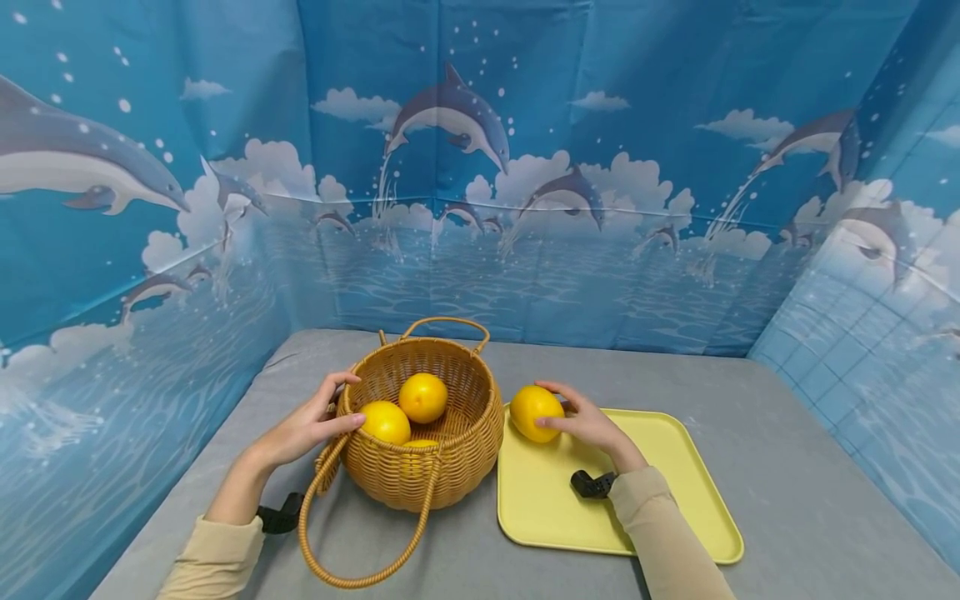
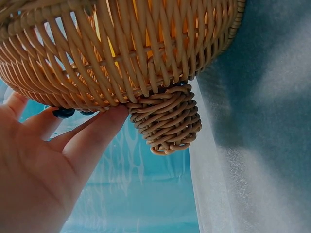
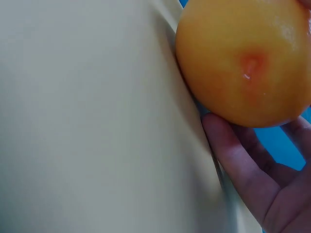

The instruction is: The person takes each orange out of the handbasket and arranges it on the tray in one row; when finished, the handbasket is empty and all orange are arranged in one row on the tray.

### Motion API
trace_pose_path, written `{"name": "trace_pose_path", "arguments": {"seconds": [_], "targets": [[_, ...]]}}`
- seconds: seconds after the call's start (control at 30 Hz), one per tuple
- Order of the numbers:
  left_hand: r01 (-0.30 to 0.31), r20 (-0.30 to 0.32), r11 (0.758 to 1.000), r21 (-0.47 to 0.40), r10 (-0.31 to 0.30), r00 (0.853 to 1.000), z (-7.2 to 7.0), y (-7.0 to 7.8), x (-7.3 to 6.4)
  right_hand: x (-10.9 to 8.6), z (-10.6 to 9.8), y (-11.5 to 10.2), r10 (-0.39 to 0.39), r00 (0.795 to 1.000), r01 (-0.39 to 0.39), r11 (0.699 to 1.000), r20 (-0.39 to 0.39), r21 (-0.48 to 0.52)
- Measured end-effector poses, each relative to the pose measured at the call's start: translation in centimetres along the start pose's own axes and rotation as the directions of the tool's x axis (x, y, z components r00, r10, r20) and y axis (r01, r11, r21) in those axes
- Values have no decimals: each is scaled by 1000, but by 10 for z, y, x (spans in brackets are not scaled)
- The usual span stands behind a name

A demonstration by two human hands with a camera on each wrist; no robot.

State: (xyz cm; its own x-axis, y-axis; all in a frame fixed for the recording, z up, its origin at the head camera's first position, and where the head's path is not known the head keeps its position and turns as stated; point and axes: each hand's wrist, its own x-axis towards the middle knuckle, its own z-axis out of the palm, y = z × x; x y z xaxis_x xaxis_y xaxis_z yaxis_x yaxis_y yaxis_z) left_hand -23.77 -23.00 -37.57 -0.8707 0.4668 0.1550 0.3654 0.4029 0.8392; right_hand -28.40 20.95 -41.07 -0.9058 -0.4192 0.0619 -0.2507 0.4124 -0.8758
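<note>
A round wicker basket (image 1: 420, 479) stands left of centre with its front handle (image 1: 367, 579) hanging toward the person. My left hand (image 1: 311, 425) holds its left side, thumb and forefinger at the rim; in the left wrist view the thumb (image 2: 104, 128) lies against the weave beside a woven lug (image 2: 167, 121). Inside are two round yellow fruits, one nearer (image 1: 386, 422) and one farther (image 1: 423, 397), and part of a third (image 1: 422, 444) behind the front wall. My right hand (image 1: 592, 425) grips another yellow fruit (image 1: 531, 413) over the yellow tray's left edge; its nub (image 3: 251, 65) faces the wrist camera.
The yellow tray (image 1: 675, 475) lies right of the basket on a grey-covered table (image 1: 795, 467). Blue dolphin-print curtains (image 1: 525, 275) surround the table's back and sides. The back handle (image 1: 450, 321) stands up. A black wrist mount shows at each wrist.
</note>
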Motion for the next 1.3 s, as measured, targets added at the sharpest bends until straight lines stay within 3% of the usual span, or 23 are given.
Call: {"name": "trace_pose_path", "arguments": {"seconds": [0.23, 0.53, 0.73, 1.03, 1.3], "targets": [[-10, -3, 1000, -1, 10, 1000, 0, -1, -1, 2, 1, 4, -6, 1000, 5, 1000, -29, -13], [-6, -7, 1000, 1, 6, 1000, 1, -1, -1, 15, 2, 38, -41, 998, 40, 999, -46, -23], [-6, -4, 1000, 2, 6, 1000, 0, -1, -2, 13, 2, 40, -47, 998, 46, 999, -47, -12], [-16, -1, 1000, 1, 16, 1000, 0, -1, -1, 12, -1, 46, -65, 997, 60, 994, 50, 96], [-10, 1, 1000, 1, 10, 1000, 0, -1, 0, 17, 9, 42, -37, 999, 39, 996, -29, 76]]}}
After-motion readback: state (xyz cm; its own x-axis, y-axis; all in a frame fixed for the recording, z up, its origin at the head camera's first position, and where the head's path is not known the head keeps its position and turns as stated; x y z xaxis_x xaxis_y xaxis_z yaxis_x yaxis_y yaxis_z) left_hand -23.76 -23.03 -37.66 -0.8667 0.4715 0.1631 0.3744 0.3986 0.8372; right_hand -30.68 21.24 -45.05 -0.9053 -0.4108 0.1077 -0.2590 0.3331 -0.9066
